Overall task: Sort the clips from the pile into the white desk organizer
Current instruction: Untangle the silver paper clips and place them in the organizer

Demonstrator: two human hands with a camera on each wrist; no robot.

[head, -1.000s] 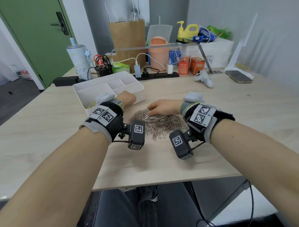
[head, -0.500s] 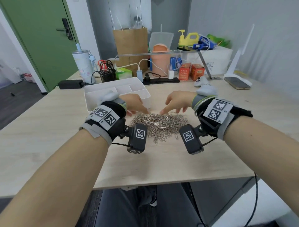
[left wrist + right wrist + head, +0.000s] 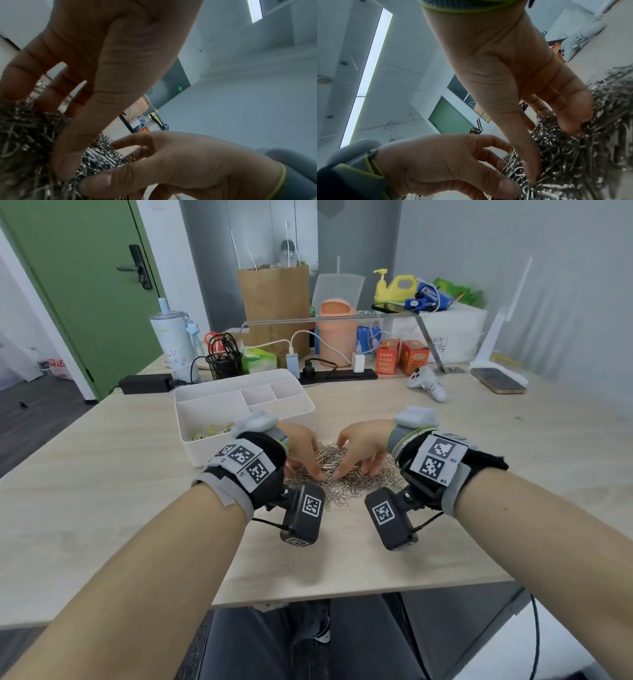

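I have both hands down on the pile of clips [image 3: 346, 474], palms facing the worktop [image 3: 102, 508]. My left hand [image 3: 301, 448] reaches in from the left with fingers spread and bent, their tips sunk into the wire; its thumb presses the near edge. My right hand [image 3: 363, 445] mirrors it from the right, fingers arched, thumb and forefinger dipping into the heap close to the left thumb. I cannot tell whether either hand has pinched a single clip.

The pile is a low, tangled mound of thin silver wire loops, its long axis running left to right across the pale wood-grain worktop; the clips in it point every way.

Just beyond my left hand stands the white desk organizer [image 3: 301, 402], a smooth rectangular box with dividers, its long side angled back to the right. Small yellow clips [image 3: 210, 430] lie in its nearest compartment.
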